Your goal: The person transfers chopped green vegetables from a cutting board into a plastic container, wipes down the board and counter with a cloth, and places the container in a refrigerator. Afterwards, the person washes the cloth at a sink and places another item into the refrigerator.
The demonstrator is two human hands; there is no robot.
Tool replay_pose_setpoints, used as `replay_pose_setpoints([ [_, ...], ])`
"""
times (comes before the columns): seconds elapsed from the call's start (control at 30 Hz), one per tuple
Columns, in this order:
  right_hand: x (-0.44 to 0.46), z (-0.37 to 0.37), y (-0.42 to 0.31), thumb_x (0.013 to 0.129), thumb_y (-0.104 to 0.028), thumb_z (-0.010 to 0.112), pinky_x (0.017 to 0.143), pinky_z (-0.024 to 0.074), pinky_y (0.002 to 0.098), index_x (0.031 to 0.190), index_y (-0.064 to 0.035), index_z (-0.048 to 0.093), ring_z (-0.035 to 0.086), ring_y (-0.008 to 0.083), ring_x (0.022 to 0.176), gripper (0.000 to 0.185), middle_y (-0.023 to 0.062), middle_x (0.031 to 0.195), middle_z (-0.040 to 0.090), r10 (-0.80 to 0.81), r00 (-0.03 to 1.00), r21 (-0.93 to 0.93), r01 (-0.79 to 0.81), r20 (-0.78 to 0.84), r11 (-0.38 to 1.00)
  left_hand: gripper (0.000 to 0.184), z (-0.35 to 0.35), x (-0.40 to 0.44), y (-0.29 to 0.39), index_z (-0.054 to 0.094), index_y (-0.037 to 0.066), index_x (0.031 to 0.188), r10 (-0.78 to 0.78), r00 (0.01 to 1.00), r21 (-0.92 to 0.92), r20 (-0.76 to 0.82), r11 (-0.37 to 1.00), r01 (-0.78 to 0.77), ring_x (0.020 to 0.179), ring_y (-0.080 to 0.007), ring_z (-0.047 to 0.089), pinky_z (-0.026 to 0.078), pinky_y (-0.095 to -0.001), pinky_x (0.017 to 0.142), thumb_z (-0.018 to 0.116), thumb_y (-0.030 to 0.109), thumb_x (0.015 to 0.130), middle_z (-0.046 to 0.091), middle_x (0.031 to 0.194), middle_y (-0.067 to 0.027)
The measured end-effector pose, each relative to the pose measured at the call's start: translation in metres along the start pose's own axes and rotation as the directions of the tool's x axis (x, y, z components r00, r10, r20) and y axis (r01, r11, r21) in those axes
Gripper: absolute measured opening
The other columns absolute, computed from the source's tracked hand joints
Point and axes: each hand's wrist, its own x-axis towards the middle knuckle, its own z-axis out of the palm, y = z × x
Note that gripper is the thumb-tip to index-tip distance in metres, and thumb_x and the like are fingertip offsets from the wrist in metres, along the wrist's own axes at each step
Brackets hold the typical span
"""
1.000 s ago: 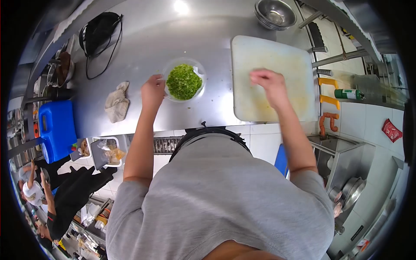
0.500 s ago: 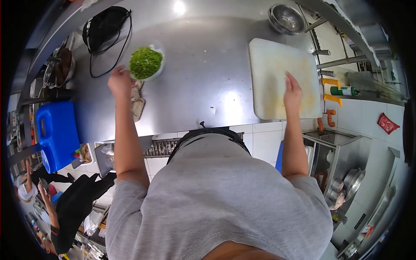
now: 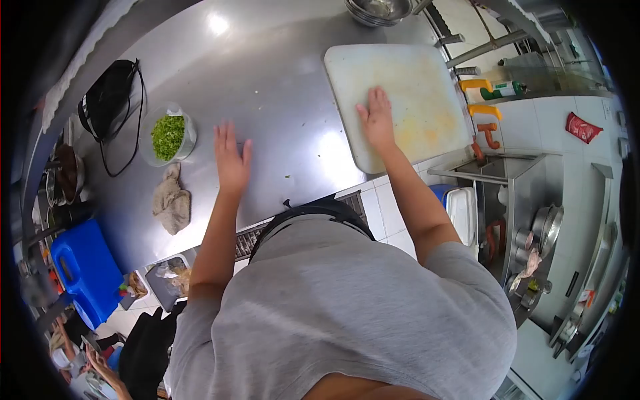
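Observation:
My left hand (image 3: 231, 159) is open, fingers stretched out, over the steel table (image 3: 280, 100), holding nothing. To its left stands a clear round container (image 3: 189, 136) of chopped greens (image 3: 167, 137). A crumpled beige cloth (image 3: 172, 201) lies just below the container. My right hand (image 3: 377, 121) is open and empty over the left part of the white cutting board (image 3: 400, 73), its fingers pointing away from me. Whether either palm touches the surface beneath is hard to tell. Small green bits are scattered between the container and the board.
A black bag-like item (image 3: 107, 100) with a cord lies at the far left. Stacked metal bowls (image 3: 379, 9) stand at the far edge. A blue jug (image 3: 87, 270) is by the left corner. People are at the lower left; a metal rack (image 3: 527, 193) is at right.
The greens container was set down farther left, and my left hand has let go of it and come back toward the middle. My right hand has opened flatter. The camera view has turned.

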Motion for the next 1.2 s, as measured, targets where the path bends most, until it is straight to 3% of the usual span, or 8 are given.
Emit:
replay_pose_setpoints([
  [0.33,-0.054,-0.09,0.038,0.071,0.003,0.054,0.105,0.0364,0.038,0.122,0.0058,0.051,0.045,0.0369,0.122,0.051,0.0217,0.13,0.048,-0.413,0.834,0.084,0.412,0.367,0.907,0.028,0.046,0.074,0.016,0.062,0.005,0.11,0.101,0.979,0.192,0.176,0.972,-0.134,0.111,-0.0301,0.052,0.042,-0.0378,0.096,0.052,0.008,0.085,0.059,0.117,-0.0119],
  [0.67,-0.03,-0.091,0.045,0.068,0.006,0.055,0.077,0.049,0.0348,0.085,0.0033,0.062,0.059,0.0325,0.088,0.018,0.0147,0.096,0.063,-0.459,0.811,0.192,0.417,0.364,0.888,0.017,0.045,0.061,0.015,0.068,0.007,0.085,-0.074,0.993,0.196,0.087,0.979,0.056,0.1,-0.0281,0.057,0.049,-0.0388,0.083,0.055,0.0,0.076,0.063,0.095,-0.0098],
  [0.73,-0.015,-0.084,0.05,0.069,0.005,0.059,0.072,0.0504,0.0345,0.079,0.0023,0.063,0.061,0.0283,0.08,0.011,0.0128,0.085,0.065,-0.438,0.843,0.266,0.365,0.312,0.892,0.014,0.034,0.06,0.024,0.069,0.005,0.084,-0.256,0.966,0.075,0.027,0.965,0.253,0.092,-0.0271,0.061,0.05,-0.0368,0.079,0.058,0.002,0.077,0.065,0.09,-0.0096],
  [0.77,-0.006,-0.081,0.045,0.071,0.005,0.061,0.071,0.0503,0.0321,0.079,0.0025,0.064,0.061,0.0246,0.078,0.009,0.0112,0.084,0.065,-0.265,0.899,0.418,0.105,0.348,0.903,0.012,0.023,0.063,0.026,0.07,0.004,0.083,-0.342,0.94,0.005,-0.002,0.94,0.342,0.088,-0.0266,0.062,0.051,-0.0359,0.077,0.059,0.003,0.077,0.065,0.088,-0.0096],
  [0.83,0.02,-0.086,0.019,0.076,0.004,0.064,0.069,0.05,0.0275,0.079,0.0029,0.066,0.061,0.0173,0.073,0.004,0.008,0.08,0.066,0.071,0.865,0.616,-0.409,0.497,0.673,0.011,-0.018,0.063,0.024,0.07,0.003,0.083,-0.448,0.866,-0.225,-0.221,0.888,0.402,0.078,-0.0249,0.064,0.051,-0.033,0.073,0.061,0.004,0.077,0.066,0.083,-0.011],
  [1.0,0.059,-0.098,-0.148,0.078,0.002,0.067,0.07,0.0494,0.0241,0.087,0.002,0.069,0.059,0.011,0.076,0.01,0.0058,0.088,0.066,-0.113,0.953,0.924,-0.238,0.282,0.298,0.02,-0.127,0.077,-0.016,0.072,0.006,0.091,-0.486,0.743,-0.339,-0.46,0.87,0.358,0.063,-0.023,0.064,0.051,-0.031,0.065,0.06,0.001,0.075,0.068,0.075,-0.0117],
  [1.13,0.07,-0.057,-0.302,0.08,-0.002,0.065,0.076,0.0495,0.0255,0.093,0.0008,0.069,0.063,0.0174,0.081,0.015,0.011,0.094,0.068,-0.28,0.949,0.893,-0.003,0.144,0.45,0.041,-0.173,0.079,-0.046,0.068,0.008,0.108,-0.563,0.826,0.053,0.009,0.825,0.562,0.083,-0.0278,0.066,0.051,-0.0339,0.077,0.055,-0.004,0.071,0.069,0.095,-0.0131],
  [1.2,0.075,0.003,-0.331,0.082,-0.004,0.058,0.083,0.0492,0.0312,0.1,-0.0002,0.068,0.063,0.0273,0.089,0.02,0.0163,0.102,0.066,-0.512,0.82,0.791,0.127,0.256,0.599,0.05,-0.176,0.058,-0.071,0.063,0.01,0.117,-0.371,0.923,-0.034,-0.107,0.929,0.369,0.102,-0.0311,0.059,0.046,-0.036,0.089,0.053,-0.005,0.07,0.061,0.114,-0.0156],
])
